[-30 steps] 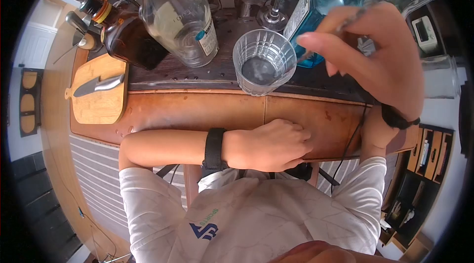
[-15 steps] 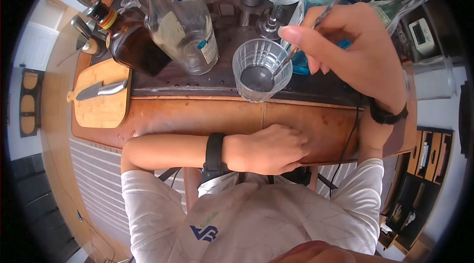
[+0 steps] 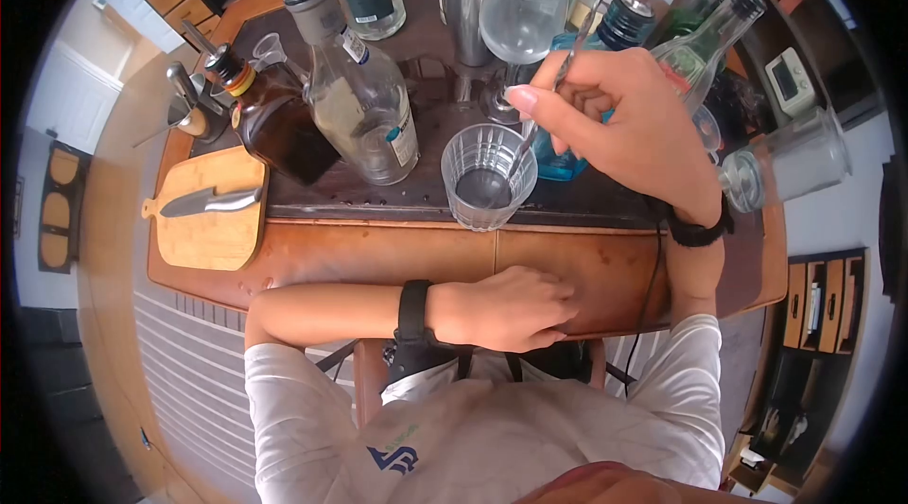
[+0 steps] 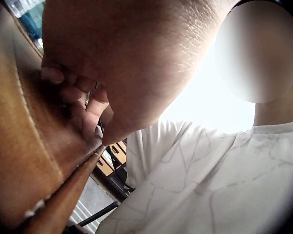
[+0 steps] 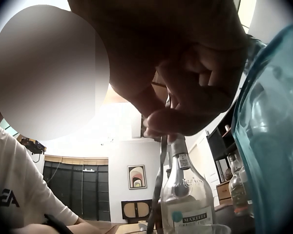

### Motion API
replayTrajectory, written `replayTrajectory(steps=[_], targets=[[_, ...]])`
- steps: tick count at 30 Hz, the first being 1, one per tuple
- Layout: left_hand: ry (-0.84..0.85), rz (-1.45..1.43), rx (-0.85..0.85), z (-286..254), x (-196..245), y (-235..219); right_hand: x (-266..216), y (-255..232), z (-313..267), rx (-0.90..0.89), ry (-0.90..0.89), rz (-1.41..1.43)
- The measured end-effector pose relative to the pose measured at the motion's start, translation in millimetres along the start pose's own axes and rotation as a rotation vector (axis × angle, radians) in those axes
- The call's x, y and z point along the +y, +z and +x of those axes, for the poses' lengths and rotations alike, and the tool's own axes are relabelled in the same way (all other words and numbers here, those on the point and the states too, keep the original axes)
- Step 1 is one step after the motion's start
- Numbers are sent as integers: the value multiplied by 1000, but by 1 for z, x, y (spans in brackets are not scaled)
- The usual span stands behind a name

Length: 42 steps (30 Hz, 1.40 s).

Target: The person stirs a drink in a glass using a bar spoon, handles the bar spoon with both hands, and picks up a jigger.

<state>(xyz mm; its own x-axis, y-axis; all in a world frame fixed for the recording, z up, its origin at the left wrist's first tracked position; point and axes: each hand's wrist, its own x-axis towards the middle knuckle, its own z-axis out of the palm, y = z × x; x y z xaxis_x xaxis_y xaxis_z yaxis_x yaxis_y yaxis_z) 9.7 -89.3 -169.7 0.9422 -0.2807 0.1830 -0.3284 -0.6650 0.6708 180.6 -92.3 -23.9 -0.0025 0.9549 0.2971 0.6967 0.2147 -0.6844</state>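
Observation:
In the head view my right hand (image 3: 629, 130) pinches a twisted metal spoon (image 3: 566, 64) between thumb and fingers. The spoon's lower end stands inside a ribbed glass (image 3: 454, 184), leaning on the right side; its tip is hard to make out. The right wrist view shows the same hand (image 5: 190, 87) with the spoon shaft (image 5: 158, 178) running down from its fingertips. My left hand (image 3: 501, 308) rests on the brown leather edge with its fingers loosely curled, holding nothing; in the left wrist view the hand (image 4: 122, 63) lies against that leather.
A clear bottle (image 3: 364, 121) and a dark bottle (image 3: 288, 135) stand left of the glass. Behind are a stemmed glass (image 3: 525, 17) and a steel shaker (image 3: 463, 3). A blue bottle (image 3: 565, 164) stands right of it. A knife (image 3: 210, 202) lies on a cutting board (image 3: 203, 244).
My right hand has come down and left, bringing the spoon into the ribbed glass. The view has shifted, showing more of the table's back. My left hand stays resting.

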Motion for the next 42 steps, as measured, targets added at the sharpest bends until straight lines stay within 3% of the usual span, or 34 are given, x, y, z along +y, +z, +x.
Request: replayTrajectory(steps=[6,12,16,23,34,41,42], targets=[[9,5,-2,0,-2,1,0,-15,-2,55,-51,234],[1,4,-9,0,-2,3,-1,-26,-8,308,-248,240],[16,-1,7,0,-2,2,9,-40,-15,401,-193,316],[10,10,7,-1,-2,3,10,-43,-16,572,-311,540],[-12,10,-1,-1,0,1,15,-62,-17,320,-399,587],[-8,8,2,-1,0,1,17,-62,-17,347,-376,574],[-8,15,2,-1,0,1,17,-59,-15,434,-388,566]])
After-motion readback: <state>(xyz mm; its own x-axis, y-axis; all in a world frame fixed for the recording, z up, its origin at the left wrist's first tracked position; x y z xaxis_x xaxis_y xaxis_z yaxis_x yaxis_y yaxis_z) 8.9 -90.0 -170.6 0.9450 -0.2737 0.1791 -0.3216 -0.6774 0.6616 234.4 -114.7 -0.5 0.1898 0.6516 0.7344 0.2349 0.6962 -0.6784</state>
